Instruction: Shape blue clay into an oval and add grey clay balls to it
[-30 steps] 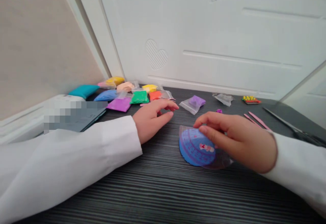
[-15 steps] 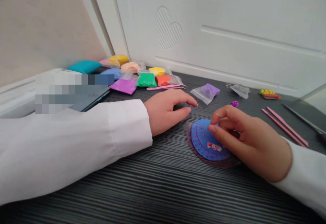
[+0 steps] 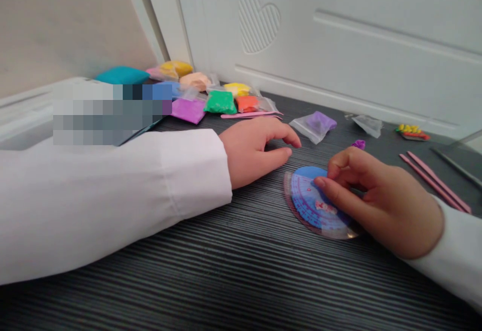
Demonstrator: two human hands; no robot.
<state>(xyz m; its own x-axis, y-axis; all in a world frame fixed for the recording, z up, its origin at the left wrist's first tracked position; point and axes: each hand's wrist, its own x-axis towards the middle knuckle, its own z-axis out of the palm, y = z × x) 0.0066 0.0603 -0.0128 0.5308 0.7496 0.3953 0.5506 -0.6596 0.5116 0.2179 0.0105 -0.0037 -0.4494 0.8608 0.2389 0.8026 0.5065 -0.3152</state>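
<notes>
On the dark ribbed tabletop [image 3: 259,276], seen from the head camera, the right hand [image 3: 384,203] sits over a blue clay disc [image 3: 307,172], which lies flat near the table's front edge with a clear plastic sheet [image 3: 289,195] printed in purple at its side and over it. The thumb [image 3: 320,183] and index finger [image 3: 335,166] are slightly apart, their tips on the disc's surface; whether they grip it or only rest there cannot be told. A small pink figure [image 3: 326,207] shows on the disc, just below the thumb.

The left hand [image 3: 250,155] lies open and empty on the table, fingers loosely curved, just beside the disc but not touching it.

Beyond it are bagged modelling clays [image 3: 220,102] in several colours, a pink plastic tool [image 3: 250,115] and a clear bag of purple clay [image 3: 314,126]. A small purple clay curl [image 3: 359,144] lies close to the right hand, with two pink sticks [image 3: 433,183] further right.

Light, even fingertip pressure suits soft clay best, since a hard pinch would likely dent it. Keeping the free hand close by could steady the sheet against sliding.
</notes>
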